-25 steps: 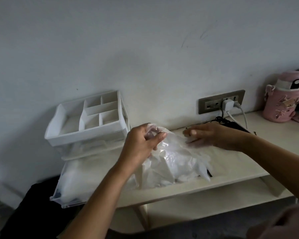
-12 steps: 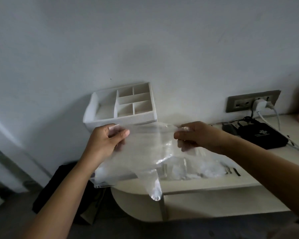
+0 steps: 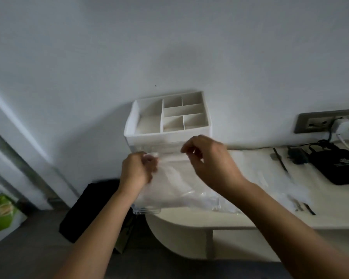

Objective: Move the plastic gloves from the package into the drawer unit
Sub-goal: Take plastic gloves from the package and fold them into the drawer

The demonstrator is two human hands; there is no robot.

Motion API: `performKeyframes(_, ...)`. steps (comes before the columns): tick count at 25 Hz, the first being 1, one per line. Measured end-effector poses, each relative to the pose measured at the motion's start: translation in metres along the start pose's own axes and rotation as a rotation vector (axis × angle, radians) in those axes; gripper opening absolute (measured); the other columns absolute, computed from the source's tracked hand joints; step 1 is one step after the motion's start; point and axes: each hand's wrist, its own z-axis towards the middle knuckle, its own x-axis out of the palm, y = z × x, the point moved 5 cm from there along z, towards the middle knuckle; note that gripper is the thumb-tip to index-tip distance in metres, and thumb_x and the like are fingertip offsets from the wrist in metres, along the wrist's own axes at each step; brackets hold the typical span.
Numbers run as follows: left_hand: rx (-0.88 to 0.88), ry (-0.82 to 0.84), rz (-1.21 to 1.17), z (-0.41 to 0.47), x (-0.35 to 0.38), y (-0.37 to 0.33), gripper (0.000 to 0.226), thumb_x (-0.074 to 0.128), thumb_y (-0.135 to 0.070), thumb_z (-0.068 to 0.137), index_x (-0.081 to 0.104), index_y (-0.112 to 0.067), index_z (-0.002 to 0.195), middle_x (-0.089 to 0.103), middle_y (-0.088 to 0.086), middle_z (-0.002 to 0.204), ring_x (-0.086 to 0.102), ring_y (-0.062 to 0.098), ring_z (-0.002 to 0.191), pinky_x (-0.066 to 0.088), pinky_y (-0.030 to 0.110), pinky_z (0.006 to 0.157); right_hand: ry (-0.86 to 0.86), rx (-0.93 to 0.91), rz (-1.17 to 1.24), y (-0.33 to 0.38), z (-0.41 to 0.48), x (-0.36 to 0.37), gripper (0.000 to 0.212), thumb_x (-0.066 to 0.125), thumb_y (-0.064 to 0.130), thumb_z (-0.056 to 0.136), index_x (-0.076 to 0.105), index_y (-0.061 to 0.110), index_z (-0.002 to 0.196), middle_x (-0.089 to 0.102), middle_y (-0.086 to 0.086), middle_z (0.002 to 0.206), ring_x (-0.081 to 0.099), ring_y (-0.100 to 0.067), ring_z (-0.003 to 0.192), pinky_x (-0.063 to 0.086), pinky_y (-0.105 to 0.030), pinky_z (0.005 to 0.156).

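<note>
Plastic glove (image 3: 169, 178), a light, limp, slippery film best pinched at its cuff edge, hangs just in front of the drawer unit (image 3: 167, 117), over its pulled-out drawer (image 3: 147, 210). The left hand (image 3: 138, 170) pinches one corner. The right hand (image 3: 208, 158) curls at the other, its grip too blurred to tell. The package (image 3: 290, 190), right of the unit, seems to hold more film.
</note>
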Motion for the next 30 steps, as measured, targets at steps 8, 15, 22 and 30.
performKeyframes(8, 0.078, -0.042, 0.391, -0.001, 0.001, -0.004, 0.021, 0.073, -0.034, 0.082, 0.063, -0.016, 0.075, 0.068, 0.001, 0.079, 0.065, 0.024, 0.082, 0.043, 0.028, 0.064, 0.590, -0.092, -0.204, -0.018, 0.003, 0.092, 0.048, 0.054, 0.004, 0.088, 0.054, 0.022, 0.132, 0.054, 0.002, 0.135, 0.049, -0.017, 0.124, 0.036, -0.025, 0.106)
performKeyframes(15, 0.240, -0.180, 0.330, -0.018, -0.024, -0.034, 0.020, 0.068, -0.034, 0.086, 0.061, -0.015, 0.084, 0.064, -0.005, 0.079, 0.059, 0.013, 0.069, 0.044, 0.024, 0.064, 0.642, -0.064, -0.319, -0.018, 0.001, 0.103, 0.049, 0.067, 0.025, 0.083, 0.055, 0.014, 0.129, 0.058, -0.006, 0.128, 0.051, -0.023, 0.119, 0.043, -0.035, 0.101)
performKeyframes(22, 0.085, 0.271, 0.487, -0.016, 0.033, -0.005, 0.032, 0.061, -0.021, 0.090, 0.059, -0.008, 0.119, 0.062, 0.008, 0.120, 0.059, 0.024, 0.110, 0.045, 0.029, 0.092, 0.617, -0.018, -0.234, -0.026, 0.002, 0.115, 0.030, 0.068, 0.030, 0.081, 0.069, 0.014, 0.106, 0.068, -0.005, 0.106, 0.060, -0.021, 0.102, 0.046, -0.031, 0.092)
performKeyframes(30, -0.047, 0.469, 0.603, -0.005, 0.053, 0.022, 0.069, 0.067, -0.040, 0.083, 0.038, -0.013, 0.140, 0.040, 0.013, 0.143, 0.047, 0.028, 0.124, 0.041, 0.036, 0.101, 0.463, 0.563, 0.019, -0.061, 0.001, 0.101, 0.076, 0.056, 0.016, 0.086, 0.014, 0.008, 0.149, 0.001, -0.015, 0.156, 0.001, -0.033, 0.144, 0.009, -0.037, 0.117)
